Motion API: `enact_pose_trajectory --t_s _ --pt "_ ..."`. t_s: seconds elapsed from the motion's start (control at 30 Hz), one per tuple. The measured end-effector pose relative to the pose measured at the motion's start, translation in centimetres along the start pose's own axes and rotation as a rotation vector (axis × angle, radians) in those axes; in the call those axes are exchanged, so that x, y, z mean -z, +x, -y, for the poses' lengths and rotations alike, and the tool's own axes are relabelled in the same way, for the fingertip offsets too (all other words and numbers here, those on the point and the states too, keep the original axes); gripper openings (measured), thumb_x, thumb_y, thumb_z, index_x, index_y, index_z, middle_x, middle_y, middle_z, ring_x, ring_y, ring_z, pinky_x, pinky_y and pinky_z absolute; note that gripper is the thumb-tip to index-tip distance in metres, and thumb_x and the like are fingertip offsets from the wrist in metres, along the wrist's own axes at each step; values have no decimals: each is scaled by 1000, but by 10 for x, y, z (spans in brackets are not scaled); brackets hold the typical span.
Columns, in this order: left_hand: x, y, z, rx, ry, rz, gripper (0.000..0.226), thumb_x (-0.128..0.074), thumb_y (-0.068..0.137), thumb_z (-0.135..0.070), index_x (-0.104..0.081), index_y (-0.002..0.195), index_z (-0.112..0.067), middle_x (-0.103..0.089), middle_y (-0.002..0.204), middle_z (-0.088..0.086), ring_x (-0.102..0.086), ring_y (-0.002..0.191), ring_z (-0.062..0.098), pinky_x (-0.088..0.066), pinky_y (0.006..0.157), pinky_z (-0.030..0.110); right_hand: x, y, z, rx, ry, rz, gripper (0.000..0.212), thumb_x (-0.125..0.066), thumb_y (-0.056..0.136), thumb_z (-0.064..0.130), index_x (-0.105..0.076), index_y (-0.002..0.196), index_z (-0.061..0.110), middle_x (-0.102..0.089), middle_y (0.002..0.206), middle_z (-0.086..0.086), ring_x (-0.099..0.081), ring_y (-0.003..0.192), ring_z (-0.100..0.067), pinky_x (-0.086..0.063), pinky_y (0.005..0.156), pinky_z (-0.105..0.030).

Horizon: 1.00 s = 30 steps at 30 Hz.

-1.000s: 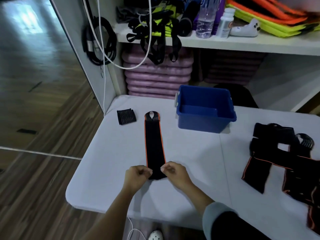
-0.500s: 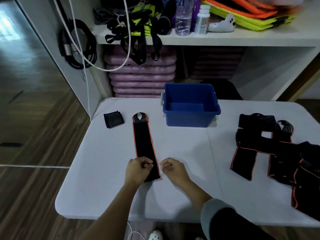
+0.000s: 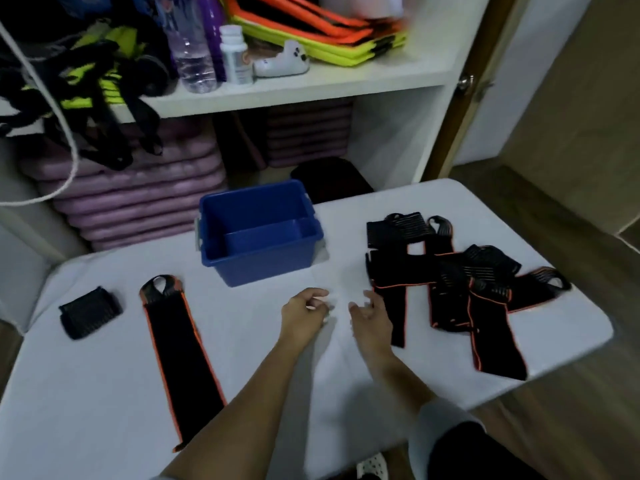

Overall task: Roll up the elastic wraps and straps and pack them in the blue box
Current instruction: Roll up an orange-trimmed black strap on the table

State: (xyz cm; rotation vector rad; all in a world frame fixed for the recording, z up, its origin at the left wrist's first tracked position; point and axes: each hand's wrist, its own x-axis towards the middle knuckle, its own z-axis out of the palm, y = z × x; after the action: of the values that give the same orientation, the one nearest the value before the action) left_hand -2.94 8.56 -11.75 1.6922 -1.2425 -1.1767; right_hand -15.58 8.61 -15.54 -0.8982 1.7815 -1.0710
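One black elastic wrap with orange edging point(image 3: 180, 355) lies stretched out flat on the left of the white surface point(image 3: 104, 393), its loop end pointing toward the far side and its near end close to the front edge. Just left of the loop end sits a small black rolled-up wrap point(image 3: 90, 311), apart from the long one. Further back and toward the middle stands the blue plastic box point(image 3: 266, 268), open at the top. On the right, a heap of black, orange-trimmed wraps and straps point(image 3: 450, 282) lies unrolled, the bands crossing one another. Both hands hover in front of the box, between the flat wrap and the heap. The left hand point(image 3: 304, 313) has its fingers loosely curled and holds nothing. The right hand point(image 3: 372, 317) is relaxed, fingers spread a little, also holding nothing; it is just beside the nearest strap of the heap, and whether it touches that strap cannot be told. Behind the surface a shelf point(image 3: 311, 84) carries a clear water bottle point(image 3: 188, 46) and a white pill bottle point(image 3: 235, 53), with purple mats point(image 3: 138, 188) stacked underneath.
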Motion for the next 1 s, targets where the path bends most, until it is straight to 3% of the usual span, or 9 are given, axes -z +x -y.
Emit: enact_pose_trajectory --t_s 0.1,0.2,0.3,0.4,0.5,0.57,0.73,0.9,1.0 --pt "-33 28 -18 38 -31 24 21 -62 84 -13 -62 101 -27 -66 96 13 -64 71 17 -57 67 23 24 34 5 9 -77 -54 41 -60 88 22 -47 127 15 -57 114 -8 -56 101 -22 -45 91 -33" --pt "-61 55 -32 102 -71 39 24 -64 86 -19 -55 108 -24 -64 91 7 -61 73 16 -52 53 13 38 71 11 85 -216 -41 40 -59 88 30 -49 125 20 -59 115 -5 -59 99 -20 -47 94 -39" --pt "-83 78 -41 209 -155 29 29 -63 87 -16 -50 113 -18 -58 82 0 -58 73 21 -46 42 10 41 110 23 158 -287 45 40 -58 89 28 -51 127 19 -55 117 -10 -57 105 -25 -46 95 -43" --pt "-100 101 -40 270 -136 20 34 -64 87 -17 -49 117 -14 -61 95 0 -60 66 23 -45 40 14 34 151 32 242 -373 157 37 -57 89 25 -55 126 19 -56 121 -14 -52 113 -29 -43 98 -45" --pt "-112 119 -34 309 -87 37 40 -68 83 -21 -51 118 -12 -59 83 -9 -66 74 26 -58 68 28 30 183 33 322 -441 317 35 -57 90 23 -57 124 21 -58 125 -10 -52 117 -28 -41 102 -45" --pt "-118 127 -30 325 -57 59 44 -72 79 -25 -54 118 -13 -62 85 -6 -68 86 27 -55 85 41 30 199 35 377 -482 410 31 -57 90 21 -61 121 18 -61 123 -8 -54 116 -24 -41 104 -40" --pt "-129 135 -21 346 16 62 50 -77 70 -28 -57 115 -18 -67 95 7 -66 93 26 -54 88 44 32 221 35 351 -534 605 23 -55 92 11 -67 112 9 -66 119 -5 -57 114 -15 -35 92 -10" --pt "-132 132 -21 371 23 17 34 -69 77 -4 -62 109 -11 -65 91 9 -67 86 30 -57 79 43 31 233 31 375 -607 716 18 -62 87 12 -70 103 14 -71 103 -4 -61 104 -19 -38 103 -35" --pt "-130 130 -20 318 73 -39 32 -66 79 -3 -65 109 -13 -65 92 3 -65 90 23 -54 88 38 30 238 32 343 -620 734 16 -64 85 12 -70 98 21 -71 98 1 -59 104 -19 -38 103 -38"
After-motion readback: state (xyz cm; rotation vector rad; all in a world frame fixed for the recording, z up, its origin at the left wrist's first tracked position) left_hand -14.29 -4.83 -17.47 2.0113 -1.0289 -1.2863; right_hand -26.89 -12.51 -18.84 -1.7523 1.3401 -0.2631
